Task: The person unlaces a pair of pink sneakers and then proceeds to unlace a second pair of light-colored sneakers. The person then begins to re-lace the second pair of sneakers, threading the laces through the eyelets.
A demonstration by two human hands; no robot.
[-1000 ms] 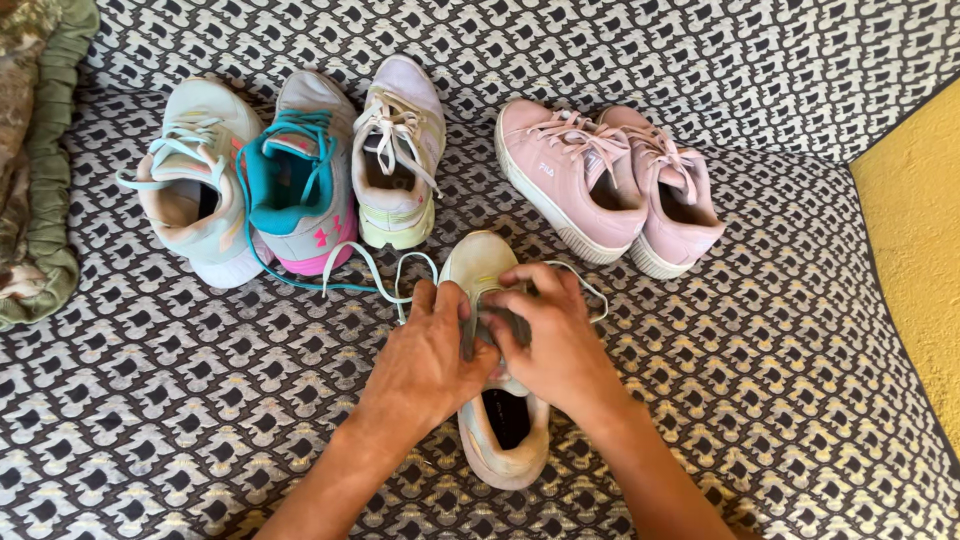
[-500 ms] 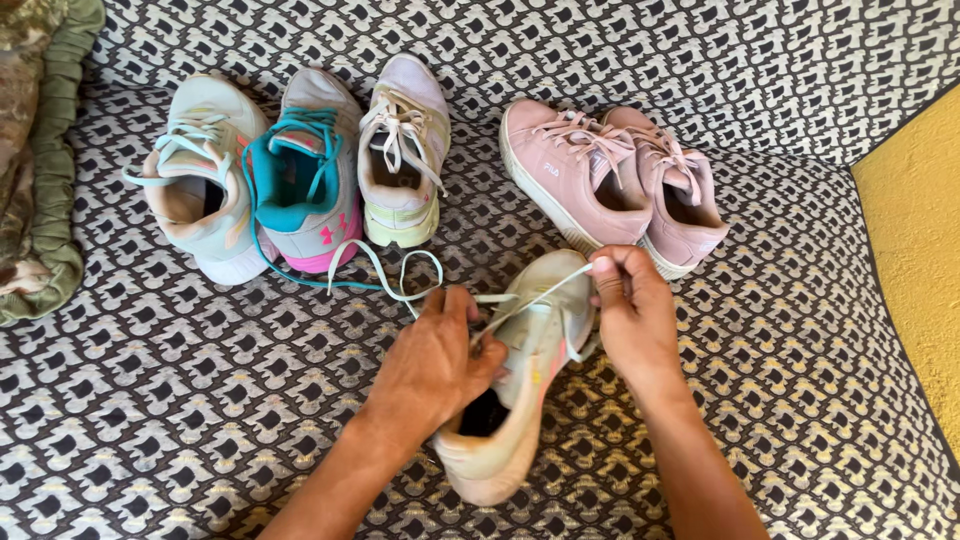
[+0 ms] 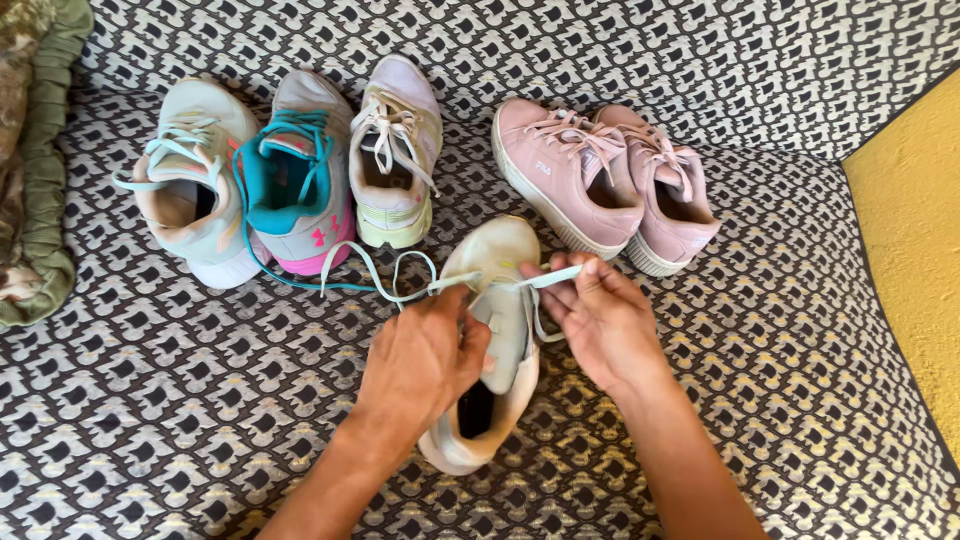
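Cream sneaker (image 3: 490, 350): left hand (image 3: 420, 360) and right hand (image 3: 600, 320) each pinch a lace (image 3: 545, 278) end above its tongue; even tension advisable. Pink pair (image 3: 600, 180) beyond.

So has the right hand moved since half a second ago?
Yes. The right hand, pinching the pale lace, has dropped down and away from the pink sneakers, which lie unmoved on the patterned cover.

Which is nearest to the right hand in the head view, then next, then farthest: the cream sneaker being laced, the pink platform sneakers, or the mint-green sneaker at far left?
From the right hand:
1. Cream sneaker, touching, just left.
2. Pink platform sneakers, above it.
3. Mint-green sneaker, far upper left.
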